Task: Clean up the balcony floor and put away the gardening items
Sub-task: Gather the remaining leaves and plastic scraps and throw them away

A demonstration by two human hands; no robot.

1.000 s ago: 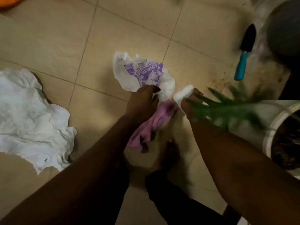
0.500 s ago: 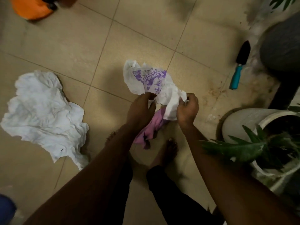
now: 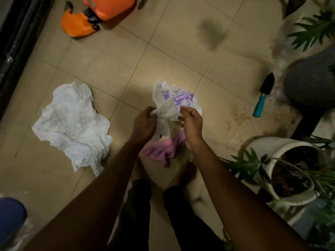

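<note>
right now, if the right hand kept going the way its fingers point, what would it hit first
The right hand points forward and left at the white plastic bag with purple print, which the left hand grips. It would meet that bag first; its fingertips look at or almost on it.

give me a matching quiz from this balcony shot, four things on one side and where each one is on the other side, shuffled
Things:
1. trowel
2. crumpled white sheet
3. printed plastic bag
4. orange container

Places:
A. gripped by the left hand
B. top of the view, farthest from the person
C. lying beside the dark grey pot
D. spread on the tiles to the person's left

Pairs: 1-C, 2-D, 3-A, 4-B
</note>
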